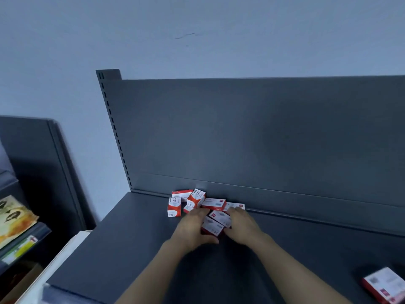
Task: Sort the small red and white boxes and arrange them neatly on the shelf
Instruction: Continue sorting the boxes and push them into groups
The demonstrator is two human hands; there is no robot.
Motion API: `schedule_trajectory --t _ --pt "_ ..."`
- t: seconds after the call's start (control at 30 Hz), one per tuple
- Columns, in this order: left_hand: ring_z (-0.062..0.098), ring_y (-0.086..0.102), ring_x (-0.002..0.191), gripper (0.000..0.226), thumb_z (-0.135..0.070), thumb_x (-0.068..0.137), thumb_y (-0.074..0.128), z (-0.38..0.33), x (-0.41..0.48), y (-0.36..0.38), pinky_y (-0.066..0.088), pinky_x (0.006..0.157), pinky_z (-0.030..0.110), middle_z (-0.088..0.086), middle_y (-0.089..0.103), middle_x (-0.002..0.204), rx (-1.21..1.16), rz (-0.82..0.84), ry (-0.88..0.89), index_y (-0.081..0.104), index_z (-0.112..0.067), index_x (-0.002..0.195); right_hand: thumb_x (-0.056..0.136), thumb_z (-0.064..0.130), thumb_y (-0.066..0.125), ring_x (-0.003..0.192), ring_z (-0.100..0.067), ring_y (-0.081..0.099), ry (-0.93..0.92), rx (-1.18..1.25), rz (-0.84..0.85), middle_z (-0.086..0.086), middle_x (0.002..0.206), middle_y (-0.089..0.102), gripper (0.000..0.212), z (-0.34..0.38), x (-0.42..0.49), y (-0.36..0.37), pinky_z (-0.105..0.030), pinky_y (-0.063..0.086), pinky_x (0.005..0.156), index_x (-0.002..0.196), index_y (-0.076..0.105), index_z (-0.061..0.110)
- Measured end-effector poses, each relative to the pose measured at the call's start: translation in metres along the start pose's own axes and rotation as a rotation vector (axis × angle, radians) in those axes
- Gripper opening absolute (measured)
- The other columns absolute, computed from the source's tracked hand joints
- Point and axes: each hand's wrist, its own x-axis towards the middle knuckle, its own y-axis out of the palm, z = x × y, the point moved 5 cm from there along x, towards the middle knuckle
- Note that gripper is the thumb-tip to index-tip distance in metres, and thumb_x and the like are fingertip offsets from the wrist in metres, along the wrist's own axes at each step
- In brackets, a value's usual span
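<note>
The left hand [192,229] and right hand [243,228] curl around 2 flat boxes [215,223] held between them, likely squaring them together. Beyond the left hand's fingers, other red-and-white boxes [192,201] lie jumbled against the shelf [131,249] back.

Small red-and-white boxes [196,201] lie jumbled, perhaps eight together, at the back of the dark grey shelf [131,249].

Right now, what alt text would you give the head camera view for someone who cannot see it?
A person's left hand and right hand grip a few small red and white boxes between them on a dark grey shelf. A jumbled pile of more boxes lies just behind, near the back panel; another box lies apart at the lower right.
</note>
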Motion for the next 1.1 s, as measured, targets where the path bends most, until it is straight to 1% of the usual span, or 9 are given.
schedule_trajectory --t 0.07,0.17,0.4,0.53,0.63,0.8,0.93,1.03,1.1 --pt "0.014 0.036 0.131 0.086 -0.043 0.07 0.076 0.001 0.005 0.005 0.028 0.106 0.022 -0.002 0.04 0.143 0.046 0.047 0.043 0.033 -0.019 0.141 0.084 0.024 0.056 0.117 -0.026 0.047 0.006 -0.009 0.003 -0.011 0.124 0.052 0.04 -0.001 0.004 0.005 -0.03 0.041 0.091 0.119 0.048 0.009" --pt "0.013 0.035 0.132 0.082 -0.045 0.074 0.073 0.001 0.007 0.009 0.027 0.106 0.021 -0.002 0.04 0.144 0.07 0.082 0.075 0.034 -0.02 0.141 0.084 0.022 0.055 0.116 -0.025 0.047 0.001 -0.026 -0.017 -0.009 0.123 0.052 0.036 -0.003 0.008 0.01 -0.029 0.04 0.09 0.117 0.048 0.009" --pt "0.019 0.049 0.109 0.053 -0.053 0.08 0.06 0.003 0.006 0.002 0.04 0.089 0.03 0.003 0.054 0.117 0.385 0.095 0.045 0.055 -0.016 0.117 0.084 0.013 0.054 0.114 -0.025 0.049 0.052 -0.084 -0.024 -0.01 0.124 0.051 0.032 -0.01 0.008 0.007 -0.031 0.043 0.088 0.115 0.048 0.007" --pt "0.016 0.049 0.114 0.048 -0.04 0.082 0.064 0.003 0.006 0.011 0.041 0.094 0.027 0.0 0.053 0.121 0.168 0.11 0.048 0.053 -0.019 0.124 0.086 0.025 0.059 0.118 -0.025 0.047 0.004 -0.072 -0.064 -0.009 0.127 0.05 0.043 -0.004 0.007 0.012 -0.033 0.041 0.093 0.124 0.046 0.01" --pt "0.014 0.05 0.108 0.039 -0.035 0.082 0.065 0.0 0.004 0.009 0.043 0.09 0.026 -0.002 0.056 0.116 0.129 0.089 0.039 0.057 -0.019 0.117 0.088 0.023 0.058 0.116 -0.025 0.049 0.014 -0.045 -0.121 -0.008 0.127 0.051 0.038 -0.001 0.004 0.013 -0.034 0.043 0.092 0.122 0.047 0.01" --pt "0.015 0.05 0.08 0.022 -0.035 0.08 0.067 -0.012 0.003 -0.011 0.033 0.058 0.021 -0.007 0.05 0.077 0.059 -0.06 0.062 0.056 -0.016 0.08 0.088 0.018 0.056 0.114 -0.029 0.05 0.034 -0.026 -0.219 -0.012 0.124 0.054 0.032 -0.008 -0.012 -0.009 -0.034 0.043 0.09 0.117 0.05 0.006" --pt "0.02 0.057 0.085 0.028 -0.03 0.078 0.072 -0.053 0.007 -0.026 0.043 0.073 0.03 0.003 0.063 0.089 -0.049 -0.183 0.094 0.065 -0.008 0.093 0.086 0.016 0.059 0.109 -0.03 0.052 0.039 -0.002 -0.312 -0.013 0.118 0.055 0.027 -0.026 -0.032 -0.049 -0.033 0.042 0.084 0.109 0.052 0.004" --pt "0.019 0.053 0.073 0.019 -0.028 0.077 0.073 -0.094 0.014 -0.021 0.039 0.06 0.025 -0.004 0.057 0.071 -0.109 -0.189 0.134 0.059 -0.015 0.075 0.085 0.015 0.059 0.107 -0.03 0.053 0.072 0.01 -0.377 -0.012 0.116 0.056 0.026 -0.055 -0.051 -0.084 -0.031 0.04 0.08 0.109 0.053 0.004" --pt "0.018 0.054 0.073 0.019 -0.029 0.077 0.072 -0.123 0.02 -0.011 0.039 0.061 0.026 -0.004 0.058 0.073 -0.122 -0.176 0.146 0.062 -0.014 0.08 0.085 0.016 0.059 0.106 -0.029 0.053 0.109 0.006 -0.398 -0.011 0.116 0.057 0.027 -0.08 -0.066 -0.104 -0.031 0.041 0.079 0.11 0.053 0.006"
